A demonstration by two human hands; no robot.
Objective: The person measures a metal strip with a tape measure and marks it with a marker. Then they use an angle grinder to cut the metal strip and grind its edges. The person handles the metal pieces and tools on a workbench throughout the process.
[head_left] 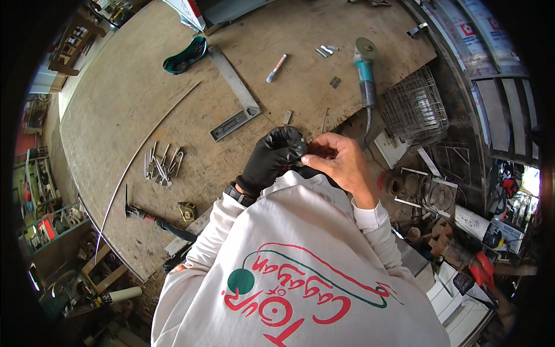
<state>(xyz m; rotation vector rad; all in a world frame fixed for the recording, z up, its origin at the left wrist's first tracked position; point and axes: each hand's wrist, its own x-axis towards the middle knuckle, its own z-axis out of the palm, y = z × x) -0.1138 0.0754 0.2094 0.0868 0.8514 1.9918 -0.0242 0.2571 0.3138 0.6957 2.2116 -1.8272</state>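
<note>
My left hand (270,155), in a black glove, is closed with its fingertips pinched together. My bare right hand (342,163) meets it, thumb and fingers closed at the same spot. A tiny bit of bright metal shows between the fingertips; most of it is hidden, so its kind cannot be told. Just beyond the hands lie a small flat metal piece (287,117) and a thin rod (324,120). A try square (236,81) rests farther off to the left.
On the worktable (150,98) lie bent metal hooks (163,163), a tape measure (187,211), a welding electrode holder (141,214), a marker (277,68), goggles (185,55), short metal pieces (327,51) and a long curved rod (136,152). An angle grinder (365,72) sits near a wire-mesh roll (413,110).
</note>
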